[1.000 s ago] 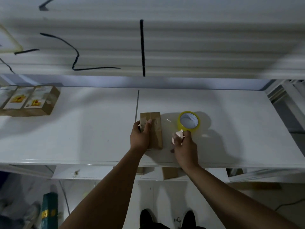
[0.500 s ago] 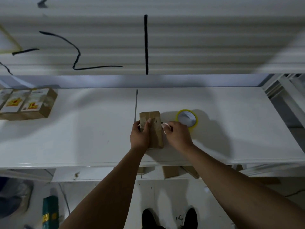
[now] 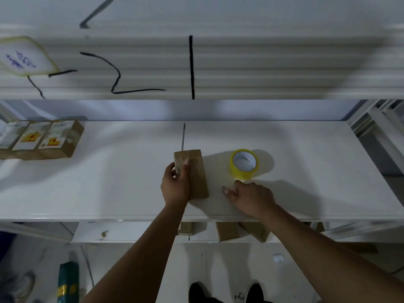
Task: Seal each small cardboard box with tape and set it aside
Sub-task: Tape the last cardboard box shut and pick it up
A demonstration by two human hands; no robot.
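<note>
A small brown cardboard box (image 3: 197, 171) lies on the white shelf (image 3: 109, 182), a little left of centre. My left hand (image 3: 176, 184) grips its left side, thumb on the outer edge and a finger laid on top. A yellow roll of tape (image 3: 243, 164) lies flat to the right of the box. My right hand (image 3: 251, 196) hovers low over the shelf between box and roll, just in front of the roll, fingers loosely spread and holding nothing.
A row of labelled cardboard boxes (image 3: 43, 138) sits at the shelf's far left. More brown boxes (image 3: 240, 231) lie on a lower level under the front edge. A higher shelf (image 3: 262, 73) overhangs the back. A green object (image 3: 67, 281) stands on the floor.
My right hand has drawn back from the box's right side toward the front of the tape roll, and it no longer pinches the tape piece. My left hand stays on the box.
</note>
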